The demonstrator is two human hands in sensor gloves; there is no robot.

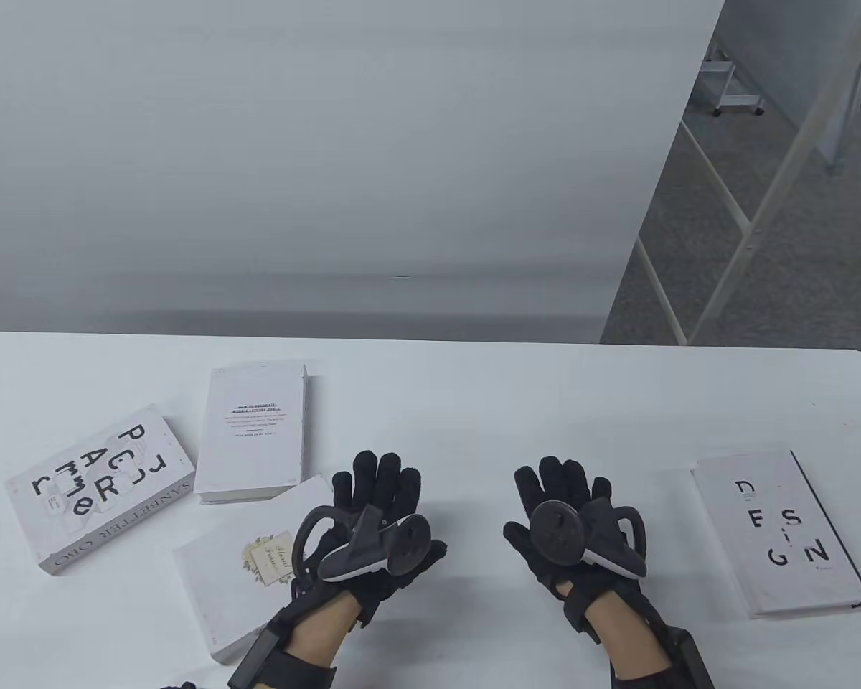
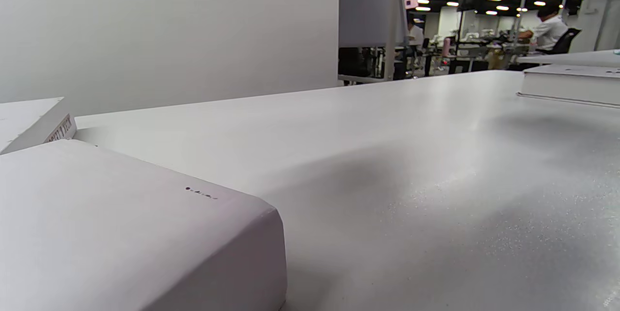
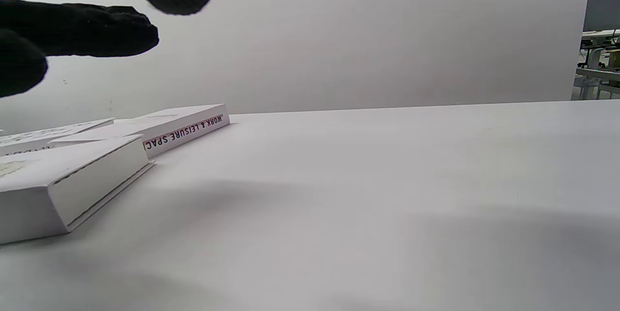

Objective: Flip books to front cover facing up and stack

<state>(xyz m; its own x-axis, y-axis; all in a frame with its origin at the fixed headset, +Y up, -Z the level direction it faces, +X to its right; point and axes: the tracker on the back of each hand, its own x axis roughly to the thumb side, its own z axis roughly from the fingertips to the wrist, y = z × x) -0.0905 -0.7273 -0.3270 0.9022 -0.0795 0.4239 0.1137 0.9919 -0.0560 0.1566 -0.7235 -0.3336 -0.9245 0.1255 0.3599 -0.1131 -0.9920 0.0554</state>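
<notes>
Four white books are lying flat and unstacked on the table. Three are sitting at the left: one with scattered black letters [image 1: 100,491] lying askew, one showing a small text block [image 1: 252,430] — its spine reading "WORK & LEISURE SPACE" — and one with a floral label [image 1: 240,567] nearest the front edge. The "DESIGN" book [image 1: 782,535] is lying well apart at the right, cover up.

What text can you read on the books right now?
"DESIGN": scattered letters on the right book.
"SANRETTER ORO": spine of the far-left book; cover letters jumbled.
"WORK & LEISURE SPAC": spine of the back book; its cover print is too small.
Floral label on the near book: blurred.
</notes>
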